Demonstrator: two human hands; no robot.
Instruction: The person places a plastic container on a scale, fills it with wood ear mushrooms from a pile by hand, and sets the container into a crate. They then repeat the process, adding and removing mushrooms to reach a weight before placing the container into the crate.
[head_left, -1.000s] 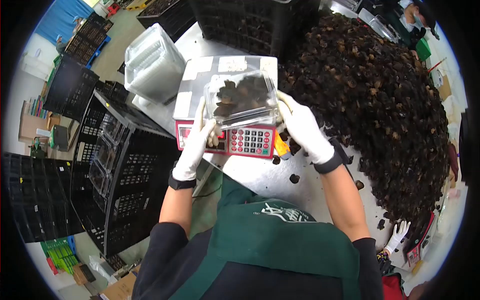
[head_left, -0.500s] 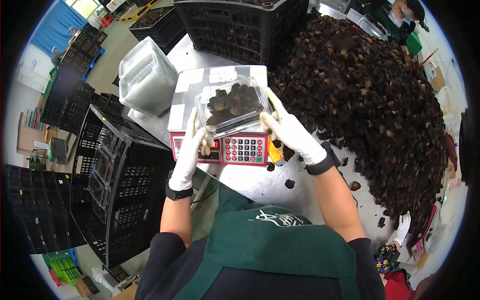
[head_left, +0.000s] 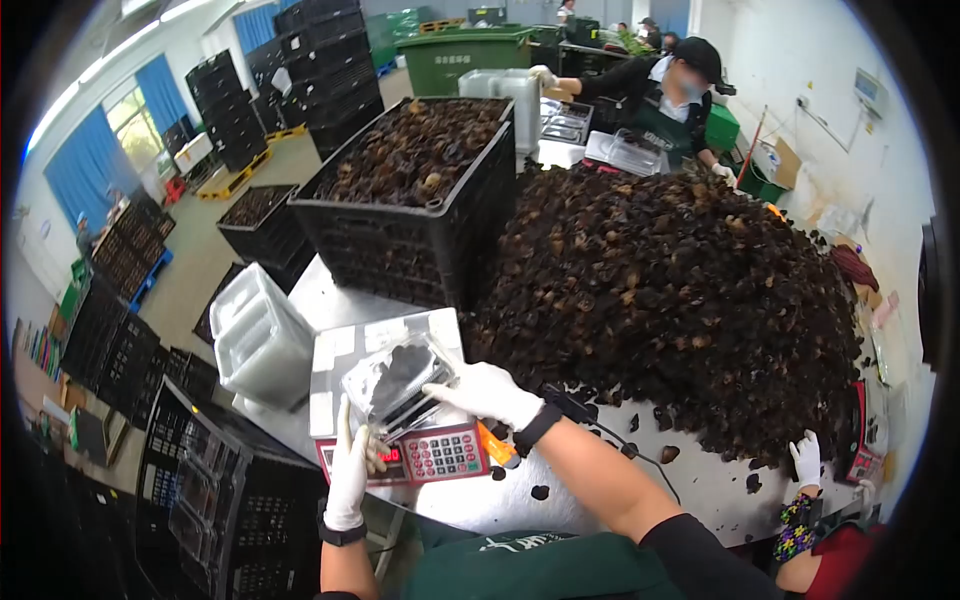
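**Clamshell of fungus held over the scale, lid side being pressed**

While both gloved hands grip it, the clear plastic clamshell box sits tilted just above the weighing scale, not flat on the platform. Left hand closed on the box's near-left corner, fingers wrapped under the edge, close to the scale's red keypad front. Right hand lies over the box's right side, fingers spread and narrow against the lid, holding it. Dark dried fungus visible inside the box through glare; how full it is, cannot tell. Whether the lid is fully snapped shut, also cannot tell.

Judged progress: filling looks done, box is loaded and off the platform; closing appears in hand or just finished. Left to do, as far as shows: seat the lid if not latched, put the box away. Black crate at lower left shows clear packs inside, so some boxes look already packed.

Around: big heap of loose fungus covers the steel table just right of the scale, a few stray pieces near the right forearm. Stack of empty clear boxes just left of the scale. Full black crate of fungus behind the scale. Orange-handled tool beside the keypad, partly hidden by the wrist. Co-worker in a dark cap at the far side of the heap; another person's gloved hand at the table's right edge.
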